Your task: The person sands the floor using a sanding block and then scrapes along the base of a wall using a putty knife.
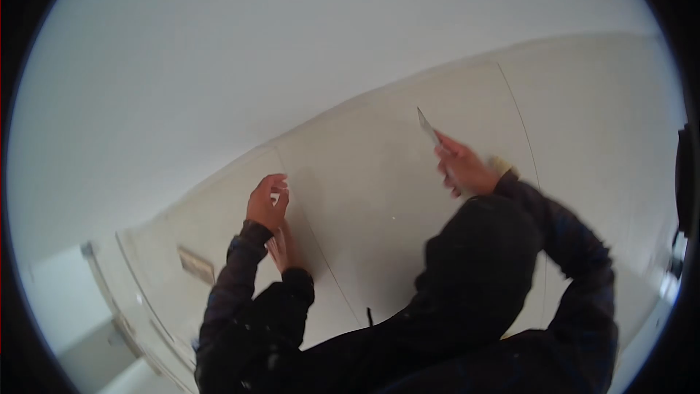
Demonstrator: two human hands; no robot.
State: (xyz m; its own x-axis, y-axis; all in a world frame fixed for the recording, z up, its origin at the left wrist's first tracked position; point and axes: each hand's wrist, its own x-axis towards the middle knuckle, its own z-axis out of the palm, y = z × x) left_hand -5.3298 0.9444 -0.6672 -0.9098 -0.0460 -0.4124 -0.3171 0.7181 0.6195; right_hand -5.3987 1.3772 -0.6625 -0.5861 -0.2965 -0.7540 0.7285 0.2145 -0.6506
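My left hand (267, 201) hovers over the light floor at centre left, its fingers loosely curled and apart from the thumb, with nothing visible in it. Just below it is a bare foot (284, 248), partly hidden by the hand and the dark trouser leg. My right hand (467, 168), slightly blurred, grips a thin tool (425, 122) with a pointed metal blade that points up and left, towards the wall. Part of a yellowish thing (500, 165) shows behind the right wrist; what it is cannot be made out.
A pale wall (292, 44) meets the tiled floor (364, 168) along a slanting edge. Thin joint lines cross the floor. At the left lies a small brownish rectangular piece (196, 265), near a door-like frame (117, 306). Dark objects (685, 182) stand at the right edge.
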